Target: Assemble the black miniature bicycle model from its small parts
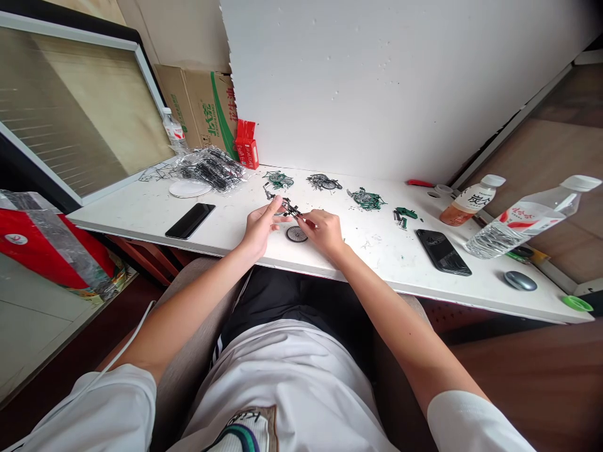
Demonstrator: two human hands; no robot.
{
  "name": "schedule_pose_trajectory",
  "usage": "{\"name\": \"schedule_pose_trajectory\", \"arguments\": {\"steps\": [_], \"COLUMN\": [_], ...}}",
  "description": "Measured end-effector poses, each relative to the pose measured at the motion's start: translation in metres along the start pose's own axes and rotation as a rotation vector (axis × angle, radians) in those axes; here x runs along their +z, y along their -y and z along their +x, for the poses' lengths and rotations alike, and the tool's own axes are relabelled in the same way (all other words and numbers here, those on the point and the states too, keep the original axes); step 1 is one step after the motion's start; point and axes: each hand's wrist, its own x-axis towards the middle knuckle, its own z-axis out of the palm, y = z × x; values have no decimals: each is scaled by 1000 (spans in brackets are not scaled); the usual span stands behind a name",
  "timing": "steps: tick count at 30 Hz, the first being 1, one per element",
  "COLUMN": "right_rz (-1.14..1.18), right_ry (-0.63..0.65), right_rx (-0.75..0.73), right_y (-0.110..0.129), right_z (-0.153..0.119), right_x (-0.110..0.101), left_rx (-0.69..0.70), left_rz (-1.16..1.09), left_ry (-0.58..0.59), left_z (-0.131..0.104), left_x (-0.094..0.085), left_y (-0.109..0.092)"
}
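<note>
Above the white table's near edge, my left hand point(262, 227) pinches a small dark model frame point(289, 208) between thumb and fingers. My right hand point(325, 231) closes its fingertips on the same frame from the right. A small black spoked wheel point(296, 234) shows just below the frame, between my hands; whether it is joined to the frame I cannot tell. Behind my hands are a pile of green and grey parts point(279, 180), a pile of dark wheels point(324, 182) and another green pile point(367, 199). Loose green pieces point(405, 215) are farther right.
A phone point(191, 220) rests on the table point(235, 220) at left, another phone point(443, 252) at right. Bagged black parts point(214, 169), a red box point(247, 144) and a carton point(202, 110) stand back left. Two bottles point(471, 199) point(530, 216) and a mouse point(520, 280) are at right.
</note>
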Motion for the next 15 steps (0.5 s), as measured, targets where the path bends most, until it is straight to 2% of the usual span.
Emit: {"name": "schedule_pose_trajectory", "arguments": {"steps": [15], "right_rz": [23], "right_ry": [-31], "right_rx": [20], "right_y": [4], "right_z": [1], "right_x": [0], "left_rx": [-2], "left_rz": [-6], "left_ry": [-24], "left_z": [3], "left_x": [-3], "left_y": [-2]}}
